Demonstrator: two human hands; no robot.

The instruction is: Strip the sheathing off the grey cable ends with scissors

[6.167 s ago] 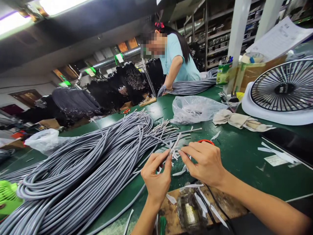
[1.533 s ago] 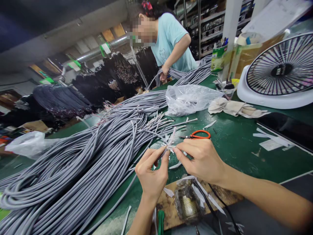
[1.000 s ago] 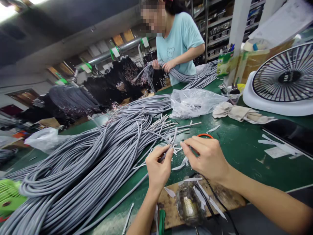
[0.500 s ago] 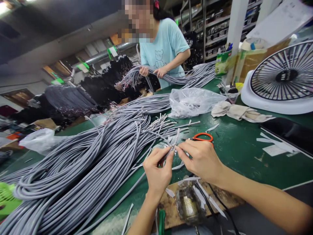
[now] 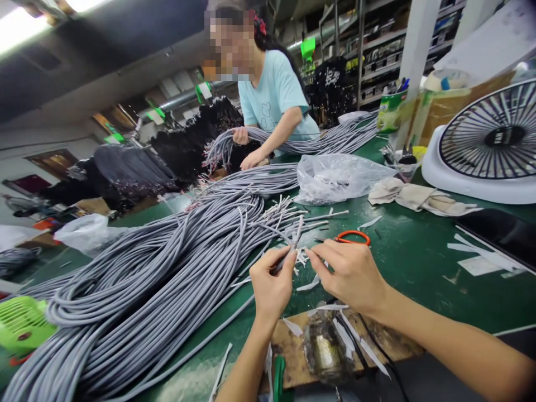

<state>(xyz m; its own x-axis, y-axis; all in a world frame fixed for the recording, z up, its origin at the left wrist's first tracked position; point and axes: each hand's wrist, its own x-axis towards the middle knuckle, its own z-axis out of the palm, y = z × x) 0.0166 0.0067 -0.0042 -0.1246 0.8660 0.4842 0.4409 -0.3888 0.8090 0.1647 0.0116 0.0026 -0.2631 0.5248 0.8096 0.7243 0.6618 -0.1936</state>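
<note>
My left hand (image 5: pixel 273 287) pinches a grey cable (image 5: pixel 292 244) near its end between thumb and forefinger. Pale, frayed material shows at that end. Just to the right, my right hand (image 5: pixel 354 274) has its thumb and forefinger pressed together, a small gap from the left fingertips. Whatever lies in that pinch is too small to make out. White scraps (image 5: pixel 302 258) sit between and behind the hands. Orange-handled scissors (image 5: pixel 354 237) rest on the green table behind my right hand, their blades partly hidden.
A large pile of grey cables (image 5: pixel 167 279) covers the left side. A clear plastic bag (image 5: pixel 335 178), a cloth glove (image 5: pixel 419 196), a fan (image 5: pixel 494 139) and a phone (image 5: pixel 498 237) lie around. A wooden board (image 5: pixel 293 357) is in front. Across the table, a person (image 5: pixel 272 95) handles a cable bundle.
My right fingertips have drawn a little apart from my left ones. The other person's one hand has moved down from the cable bundle towards the table. The view has shifted slightly.
</note>
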